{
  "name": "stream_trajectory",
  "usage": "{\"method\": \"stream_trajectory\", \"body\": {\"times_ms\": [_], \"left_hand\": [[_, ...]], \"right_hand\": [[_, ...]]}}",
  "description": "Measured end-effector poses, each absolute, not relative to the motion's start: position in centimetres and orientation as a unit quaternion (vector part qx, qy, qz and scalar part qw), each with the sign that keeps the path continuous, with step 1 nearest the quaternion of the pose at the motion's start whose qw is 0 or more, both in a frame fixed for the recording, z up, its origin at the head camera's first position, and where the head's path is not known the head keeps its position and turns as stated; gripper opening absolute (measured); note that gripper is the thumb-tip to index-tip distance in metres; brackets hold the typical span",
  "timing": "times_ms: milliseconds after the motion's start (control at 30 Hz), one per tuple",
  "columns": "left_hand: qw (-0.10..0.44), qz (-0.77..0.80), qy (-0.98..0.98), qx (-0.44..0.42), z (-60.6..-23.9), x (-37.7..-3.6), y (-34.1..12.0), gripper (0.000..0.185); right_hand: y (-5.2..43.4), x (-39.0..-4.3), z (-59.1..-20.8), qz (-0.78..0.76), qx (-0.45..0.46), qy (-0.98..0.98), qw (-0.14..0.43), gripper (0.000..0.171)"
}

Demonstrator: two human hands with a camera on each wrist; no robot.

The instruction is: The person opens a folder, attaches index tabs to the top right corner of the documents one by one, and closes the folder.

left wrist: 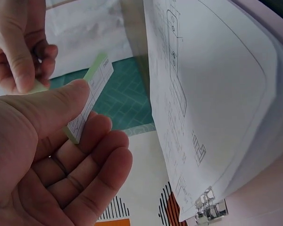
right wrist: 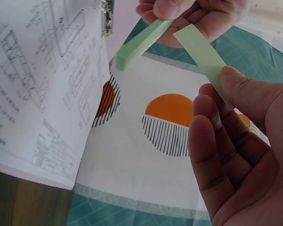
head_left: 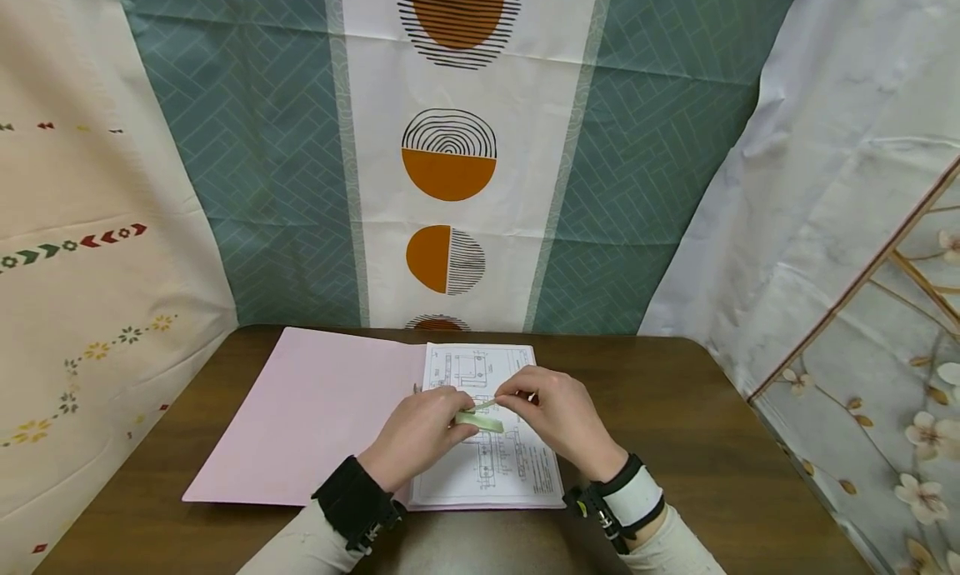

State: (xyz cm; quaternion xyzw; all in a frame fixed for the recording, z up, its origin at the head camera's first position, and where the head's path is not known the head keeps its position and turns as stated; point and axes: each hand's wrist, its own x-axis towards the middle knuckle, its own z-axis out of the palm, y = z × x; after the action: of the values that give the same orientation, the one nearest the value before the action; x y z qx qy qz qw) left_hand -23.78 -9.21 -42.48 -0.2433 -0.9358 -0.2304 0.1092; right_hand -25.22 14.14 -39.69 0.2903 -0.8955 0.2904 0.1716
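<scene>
My left hand (head_left: 417,436) pinches a green pad (head_left: 480,422) of sticky strips between thumb and fingers. My right hand (head_left: 558,417) pinches one strip (right wrist: 203,61) peeled from it. Both hover above the drawing sheet (head_left: 487,467) in the pink folder (head_left: 300,417).

A dark wooden table (head_left: 712,408) bears an open pink folder (head_left: 300,412), its drawing sheets (head_left: 487,467) seemingly clipped inside.

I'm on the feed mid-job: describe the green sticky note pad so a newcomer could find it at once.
On the dark brown wooden table lies an open pink paper folder with a white sheet of technical drawings. Above that sheet the left hand holds the small pale green sticky note pad, the only green block there; the right hand pinches one loose strip.
</scene>
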Motion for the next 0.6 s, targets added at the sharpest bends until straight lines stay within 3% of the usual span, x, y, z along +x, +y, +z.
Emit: {"method": "stream_trajectory", "body": {"times_ms": [267,600], "left_hand": [[0.116,-0.208,-0.942,-0.237,-42.7,-22.8,-9.8,0.022],[0.123,-0.183,-0.931,-0.292,-43.5,-19.9,-10.2,0.025]], "right_hand": [[15.4,-24.9,-40.1,0.286,0.262,-0.908,0.159,0.01],[15.9,-25.0,-40.3,0.279,0.243,-0.917,0.15,0.01]]}}
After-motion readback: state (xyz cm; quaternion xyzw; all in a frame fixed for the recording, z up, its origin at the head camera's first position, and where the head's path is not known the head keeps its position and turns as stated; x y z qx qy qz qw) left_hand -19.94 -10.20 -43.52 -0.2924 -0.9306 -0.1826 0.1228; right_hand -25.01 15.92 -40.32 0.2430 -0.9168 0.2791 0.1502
